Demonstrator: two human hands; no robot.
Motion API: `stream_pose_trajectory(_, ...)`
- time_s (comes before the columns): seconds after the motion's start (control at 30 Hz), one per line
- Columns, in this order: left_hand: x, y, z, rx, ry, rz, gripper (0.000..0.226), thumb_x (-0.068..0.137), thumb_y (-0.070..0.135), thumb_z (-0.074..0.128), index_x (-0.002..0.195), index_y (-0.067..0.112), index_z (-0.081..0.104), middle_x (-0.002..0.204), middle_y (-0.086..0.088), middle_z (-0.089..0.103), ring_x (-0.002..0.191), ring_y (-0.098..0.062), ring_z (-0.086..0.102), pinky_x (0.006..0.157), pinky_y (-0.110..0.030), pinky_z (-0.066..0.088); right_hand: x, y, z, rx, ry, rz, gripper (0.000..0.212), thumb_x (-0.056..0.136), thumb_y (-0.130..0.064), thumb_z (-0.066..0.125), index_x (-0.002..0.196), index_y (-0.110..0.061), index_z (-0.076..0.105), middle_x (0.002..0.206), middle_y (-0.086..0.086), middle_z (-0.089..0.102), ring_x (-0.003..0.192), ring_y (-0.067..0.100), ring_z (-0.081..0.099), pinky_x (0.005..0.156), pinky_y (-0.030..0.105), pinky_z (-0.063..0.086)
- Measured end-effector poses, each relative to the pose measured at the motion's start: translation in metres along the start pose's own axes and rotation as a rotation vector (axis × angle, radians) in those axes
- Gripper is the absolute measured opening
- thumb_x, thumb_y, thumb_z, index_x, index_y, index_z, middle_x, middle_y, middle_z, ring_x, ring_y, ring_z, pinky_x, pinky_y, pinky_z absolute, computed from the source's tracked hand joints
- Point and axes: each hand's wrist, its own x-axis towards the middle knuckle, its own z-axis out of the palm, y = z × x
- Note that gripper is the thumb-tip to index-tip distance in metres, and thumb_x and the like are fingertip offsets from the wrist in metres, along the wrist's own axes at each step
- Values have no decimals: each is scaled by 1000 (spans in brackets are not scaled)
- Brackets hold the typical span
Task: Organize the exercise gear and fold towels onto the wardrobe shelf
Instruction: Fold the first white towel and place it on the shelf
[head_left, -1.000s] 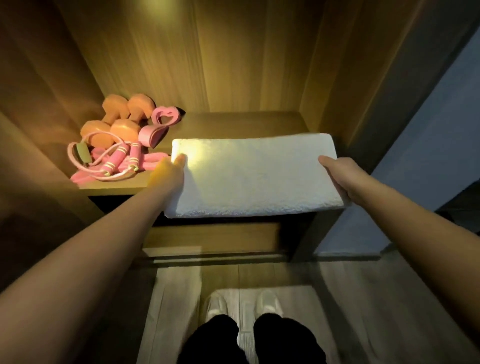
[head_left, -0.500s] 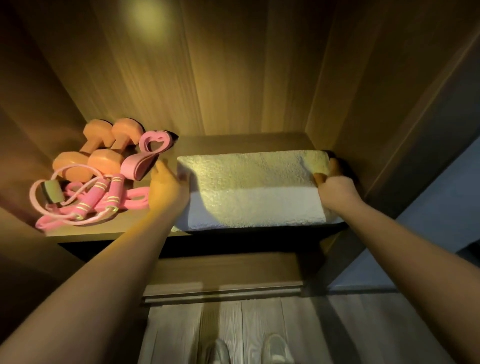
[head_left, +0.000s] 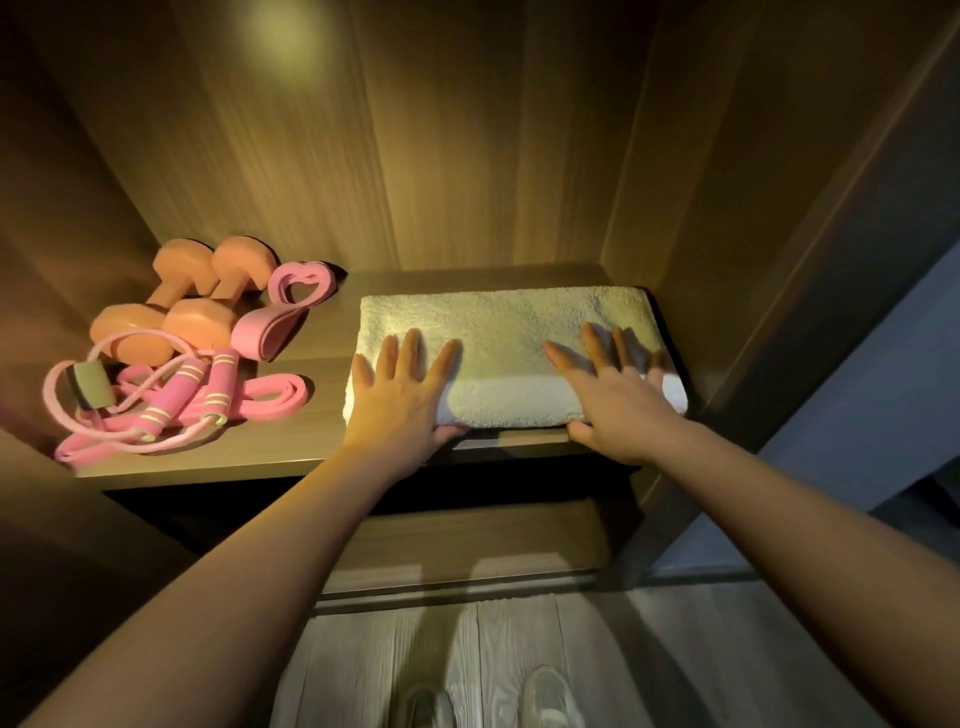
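We have the folded towel lying flat on the wardrobe shelf, at its right end. The towel's long fold sits just behind the front edge and its short end is near the right side wall.

The left hand rests palm down on the towel's left part, and the right hand on its right part. Each grip is fully open, with fingers straight and spread on the cloth, holding nothing. The thumbs lie at the towel's front edge.

The dumbbells, jump rope and pink band sit grouped at the shelf's left end, apart from the towel.

We judge the step in hand to be pressing the placed towel smooth. The next move calls for lifting both palms straight up without dragging the top layer. We then look for further towels; none shows here.
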Motion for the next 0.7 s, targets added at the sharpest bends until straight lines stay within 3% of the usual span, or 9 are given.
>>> stream_pose_trajectory(0.2,52,0,9,-17,8,-38,95,84,78,37,150,35,-17,161,-15,-3,147,-40,2,112,-58,17,56,19,0,86,-15,75,95,87,-38,55,134,-63,-24,155,-12,-33,143,33,-31,106,74,-11)
stream_pose_trajectory(0.47,112,-21,20,-19,89,-10,97,83,78,39,154,32,-7,159,-15,7,146,-38,12,110,-55,22,122,37,1,42,157,22,93,82,-39,59,144,-56,-8,161,-6,-15,146,41,-13,104,77,-1)
stream_pose_trajectory(0.7,149,-33,29,-25,96,-20,96,82,79,38,153,34,-8,160,-14,7,146,-36,11,111,-54,20,160,44,-3,-8,165,34,97,80,-46,61,143,-55,-12,160,-4,-15,147,42,-8,103,78,7)
